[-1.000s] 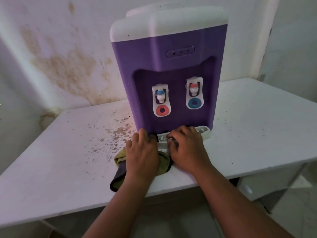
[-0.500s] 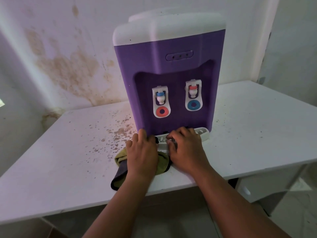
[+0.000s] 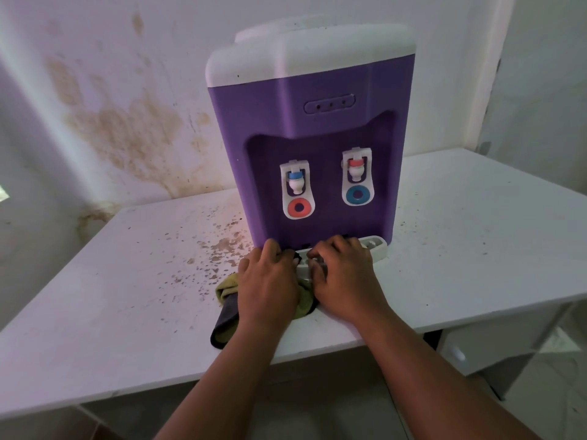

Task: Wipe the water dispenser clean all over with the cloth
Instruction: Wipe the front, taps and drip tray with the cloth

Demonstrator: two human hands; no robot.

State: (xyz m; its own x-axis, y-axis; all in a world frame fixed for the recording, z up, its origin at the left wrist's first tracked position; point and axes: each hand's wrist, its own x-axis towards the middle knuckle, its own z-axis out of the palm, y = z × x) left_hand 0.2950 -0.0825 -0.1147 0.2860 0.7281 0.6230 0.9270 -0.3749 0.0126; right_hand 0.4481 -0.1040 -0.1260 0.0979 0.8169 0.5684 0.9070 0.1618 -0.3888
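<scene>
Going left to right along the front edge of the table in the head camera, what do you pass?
Brown specks on the table → cloth → left hand → right hand → far end of the drip tray → bare table.

Both forearms reach forward from the near edge, converging toward the middle. The left hand [image 3: 268, 282] lies palm down with fingers bent at the tips, pressing on what is beneath it. The right hand [image 3: 344, 274] sits just beside it, palm down, fingers curled inward.
</scene>
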